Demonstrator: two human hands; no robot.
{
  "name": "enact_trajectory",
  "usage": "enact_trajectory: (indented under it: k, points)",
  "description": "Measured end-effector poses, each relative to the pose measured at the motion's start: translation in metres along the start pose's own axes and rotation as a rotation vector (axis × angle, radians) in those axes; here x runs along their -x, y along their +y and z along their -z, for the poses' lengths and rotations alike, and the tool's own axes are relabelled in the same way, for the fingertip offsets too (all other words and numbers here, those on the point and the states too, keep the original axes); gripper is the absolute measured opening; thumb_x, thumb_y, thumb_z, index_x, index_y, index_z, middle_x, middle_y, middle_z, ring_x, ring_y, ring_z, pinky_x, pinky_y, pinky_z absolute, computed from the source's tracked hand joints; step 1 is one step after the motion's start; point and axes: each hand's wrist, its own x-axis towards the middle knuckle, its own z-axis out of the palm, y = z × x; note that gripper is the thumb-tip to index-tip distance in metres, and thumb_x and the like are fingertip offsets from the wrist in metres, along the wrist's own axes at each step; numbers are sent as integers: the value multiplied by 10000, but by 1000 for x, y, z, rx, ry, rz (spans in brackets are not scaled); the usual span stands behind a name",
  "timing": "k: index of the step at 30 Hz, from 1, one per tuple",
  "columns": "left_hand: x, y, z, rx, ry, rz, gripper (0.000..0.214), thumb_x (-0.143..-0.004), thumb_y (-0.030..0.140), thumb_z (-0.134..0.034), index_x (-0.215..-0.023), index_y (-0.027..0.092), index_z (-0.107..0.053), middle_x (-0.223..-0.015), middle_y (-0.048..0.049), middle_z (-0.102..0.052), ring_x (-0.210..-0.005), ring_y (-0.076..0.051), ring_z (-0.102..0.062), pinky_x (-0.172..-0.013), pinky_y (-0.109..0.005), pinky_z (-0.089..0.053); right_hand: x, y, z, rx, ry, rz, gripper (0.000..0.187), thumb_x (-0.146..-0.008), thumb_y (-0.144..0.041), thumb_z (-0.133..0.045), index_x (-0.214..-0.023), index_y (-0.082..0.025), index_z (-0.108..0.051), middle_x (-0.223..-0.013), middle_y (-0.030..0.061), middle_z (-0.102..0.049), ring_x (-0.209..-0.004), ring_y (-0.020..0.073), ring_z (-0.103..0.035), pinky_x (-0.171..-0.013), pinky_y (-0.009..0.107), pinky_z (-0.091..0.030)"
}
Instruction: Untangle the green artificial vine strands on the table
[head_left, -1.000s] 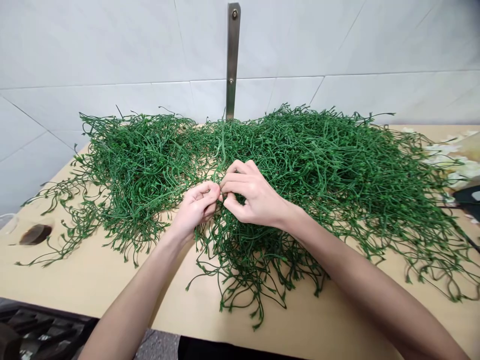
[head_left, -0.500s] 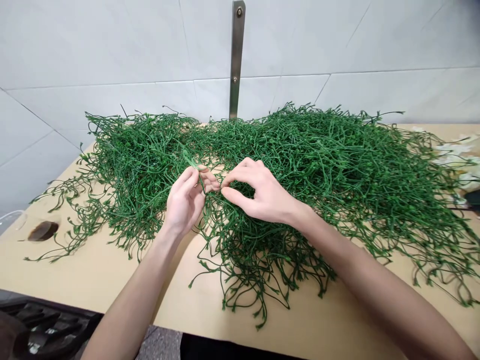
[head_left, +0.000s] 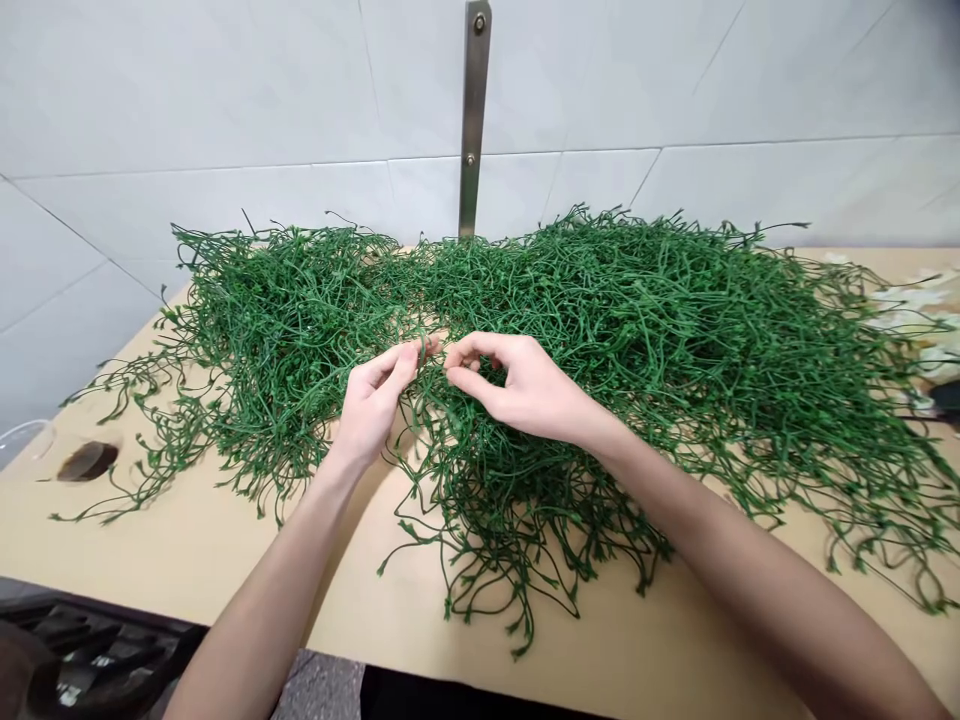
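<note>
A large tangled heap of thin green artificial plant stems (head_left: 637,290) with small forked tips spreads over the table. Near the middle, my left hand (head_left: 375,395) pinches a green artificial stem (head_left: 422,350) between thumb and fingers. A short gap away, my right hand (head_left: 517,385) is held with thumb and curled fingertips brought close together. Whatever lies between those right fingertips is too small to make out. Both hands are just above the stems, with loose ones hanging below them toward the front.
The pale wooden table (head_left: 247,560) stands against a light tiled wall. A metal strip (head_left: 471,120) is bolted upright there. White flowers (head_left: 926,320) lie at the right edge. At left are a clear cup with dark contents (head_left: 88,461) and a dark chair (head_left: 90,650) below the table edge.
My left hand has turned and closed from a loosely open palm into a pinch on a stem, shifting slightly right. My right hand's fingertips have curled in and dipped a little.
</note>
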Motion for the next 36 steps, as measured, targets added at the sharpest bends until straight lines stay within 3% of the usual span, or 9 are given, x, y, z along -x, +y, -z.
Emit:
enact_trajectory:
  k: [4,10,15,21,27,36]
  points:
    - [0,0,0,2,25,32,325,-763,454,-721,-930,182,-781,-986,-78,-764,-1037,-233,-664,-971,-343,-467,-3,1,7,-43,44,-42,131,-878,-222,-530,-873,-141,-633,-788,12,-624,-677,106,-500,-593,241,-356]
    - [1,-1,-3,74,15,8,357,-770,498,-696,-874,165,-770,-897,-71,-756,-863,-183,-679,-867,-309,-511,-4,5,6,55,131,-8,123,-865,-220,-552,-864,-148,-652,-798,18,-639,-713,119,-525,-624,252,-357]
    - [3,5,-7,-19,65,13,228,-690,338,-794,-845,176,-748,-861,-42,-754,-766,-144,-665,-744,-261,-527,-4,5,6,24,76,6,123,-863,-214,-560,-862,-147,-663,-842,21,-667,-765,122,-537,-626,248,-356]
    - [4,9,-9,-107,83,-38,209,-710,303,-771,-853,155,-738,-847,-53,-753,-718,-133,-655,-708,-255,-527,-5,5,9,-84,10,-69,180,-882,-266,-547,-880,-131,-666,-815,19,-669,-675,104,-509,-557,241,-331]
    - [7,8,-8,-160,79,-93,146,-717,255,-763,-826,161,-738,-806,-31,-739,-721,-130,-649,-702,-240,-522,-1,4,2,145,87,82,165,-854,-329,-634,-847,-173,-685,-898,35,-714,-869,176,-562,-829,344,-384]
    - [9,6,-11,-299,53,-178,132,-741,242,-739,-856,181,-761,-857,-45,-729,-779,-162,-631,-735,-259,-476,3,5,2,491,88,240,191,-869,-187,-507,-730,-162,-634,-781,52,-691,-847,207,-485,-785,380,-295]
